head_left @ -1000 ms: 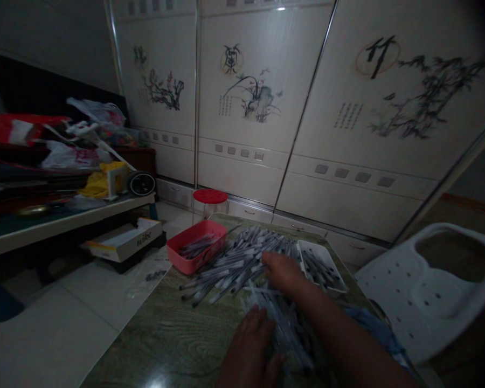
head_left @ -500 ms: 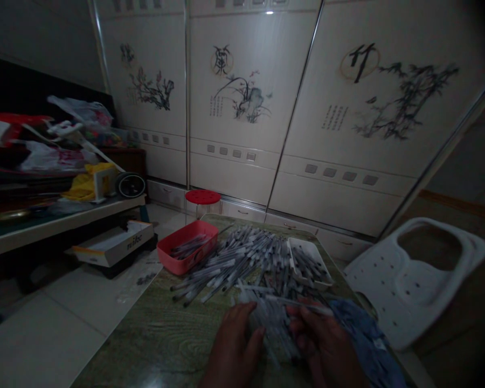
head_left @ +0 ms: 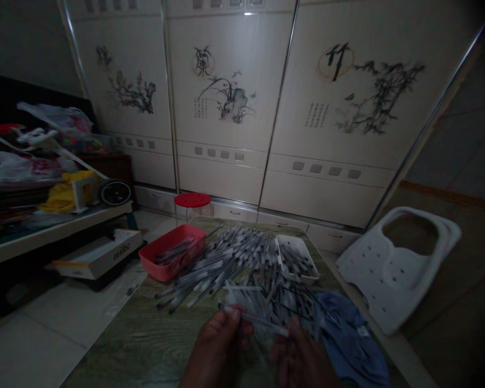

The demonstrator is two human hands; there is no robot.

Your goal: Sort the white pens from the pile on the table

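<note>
A loose heap of clear pens with black tips covers the middle of a green wood-grain table. One clear pen lies across my two hands, its left end pinched in my left hand. Its right end reaches the fingers of my right hand, but the dim light hides whether they grip it. A red plastic tray holds several pens, and a white tray holds more. A crumpled blue cloth lies beside my right hand.
A clear jar with a red lid stands beyond the table, before white cabinets with ink paintings. A white perforated plastic seat is on the right. On the left are a cardboard box and a shelf piled with bags.
The pen has swung left from my right hand's pinch into my left hand's fingers. The whole scene has slid left in view, and more of the blue cloth shows.
</note>
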